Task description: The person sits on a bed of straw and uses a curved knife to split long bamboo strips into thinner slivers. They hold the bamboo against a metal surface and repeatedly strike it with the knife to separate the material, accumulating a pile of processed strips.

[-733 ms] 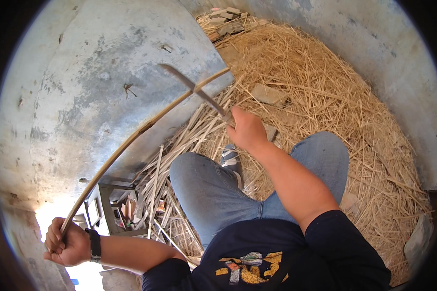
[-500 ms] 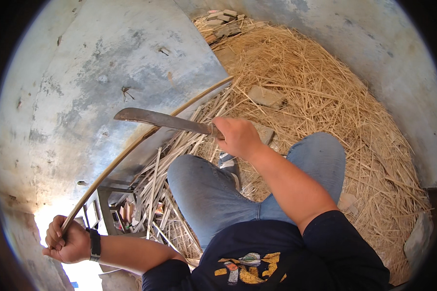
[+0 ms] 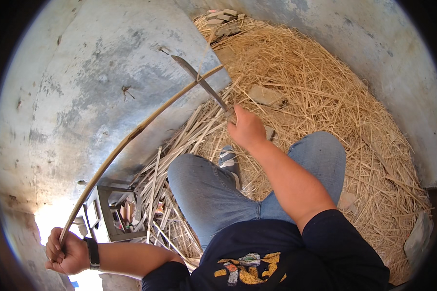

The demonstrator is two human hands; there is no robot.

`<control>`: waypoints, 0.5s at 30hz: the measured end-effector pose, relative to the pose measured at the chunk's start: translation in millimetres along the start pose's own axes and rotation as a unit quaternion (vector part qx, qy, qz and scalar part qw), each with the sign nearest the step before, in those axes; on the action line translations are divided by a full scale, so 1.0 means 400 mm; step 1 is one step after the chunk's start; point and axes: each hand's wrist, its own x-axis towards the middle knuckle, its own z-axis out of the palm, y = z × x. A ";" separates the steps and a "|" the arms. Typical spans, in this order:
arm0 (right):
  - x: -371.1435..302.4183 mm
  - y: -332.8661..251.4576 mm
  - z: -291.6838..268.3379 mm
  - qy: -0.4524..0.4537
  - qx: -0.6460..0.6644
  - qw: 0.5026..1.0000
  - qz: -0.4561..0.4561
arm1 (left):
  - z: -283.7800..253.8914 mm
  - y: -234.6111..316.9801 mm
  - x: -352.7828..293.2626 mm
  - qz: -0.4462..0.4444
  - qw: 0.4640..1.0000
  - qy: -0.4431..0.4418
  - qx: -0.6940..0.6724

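At the lower left my left hand [image 3: 69, 252] is closed around the near end of a long bamboo strip [image 3: 117, 148]. The strip bows upward to the right, its far end close to the corner of the wall. My right hand [image 3: 246, 127] grips the handle of a machete [image 3: 211, 92], its dark blade pointing up and left. The blade crosses the strip near its far end, and a thin shaving [image 3: 206, 53] rises from that crossing.
Beside my left knee lies a heap of split strips [image 3: 179, 138], next to a small metal-framed stand [image 3: 104, 213]. Straw and shavings [image 3: 320, 92] cover the floor to the right. Flat stones [image 3: 266, 96] lie among them. Worn plaster walls [image 3: 97, 63] enclose the space.
The machete has moved up and right along the strip, its tip turning upward, and a shaving now stands at the blade. My left hand has dropped slightly.
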 end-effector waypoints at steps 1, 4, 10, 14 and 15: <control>0.002 0.002 -0.001 0.011 -0.001 1.000 -0.005 | -0.004 -0.002 0.001 0.000 1.000 -0.001 0.002; 0.005 0.006 -0.002 0.020 0.018 0.998 -0.050 | 0.008 -0.020 -0.005 0.021 0.999 0.045 0.022; -0.020 -0.033 -0.012 -0.014 -0.001 0.966 -0.257 | -0.013 -0.056 -0.006 -0.034 0.999 0.009 0.020; -0.002 -0.009 -0.018 -0.042 -0.019 0.973 -0.224 | -0.008 -0.045 0.002 -0.016 0.998 0.035 0.054; 0.013 0.010 -0.017 -0.027 -0.033 0.988 -0.148 | -0.011 -0.031 0.010 -0.003 0.998 0.044 0.053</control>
